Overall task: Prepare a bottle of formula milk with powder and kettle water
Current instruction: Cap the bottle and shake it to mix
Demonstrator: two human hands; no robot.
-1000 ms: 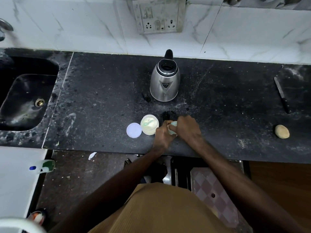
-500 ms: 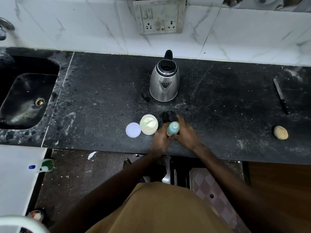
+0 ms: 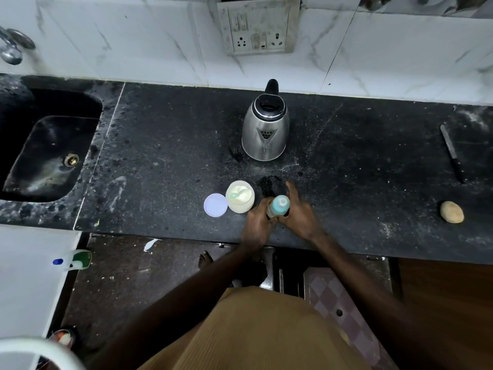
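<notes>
A baby bottle [image 3: 278, 206] with a pale blue top stands upright on the black counter [image 3: 165, 166] near its front edge. My left hand [image 3: 257, 225] wraps around the bottle's lower body. On the bottle's right side my right hand [image 3: 298, 212] touches it with fingers spread. Just left stands an open tub of formula powder [image 3: 240, 196] with a small scoop lying in the powder. Its round white lid [image 3: 215, 205] lies flat beside it. The steel electric kettle [image 3: 266, 126] stands further back, spout toward me.
A dark sink [image 3: 50, 145] is set into the counter at the left. At the far right lie a knife [image 3: 452, 153] and a potato [image 3: 452, 212]. A socket panel [image 3: 258, 25] sits on the tiled wall behind the kettle.
My right hand came off the top of the bottle and opened beside it, so the blue top now shows. My left hand has stayed on the bottle's body.
</notes>
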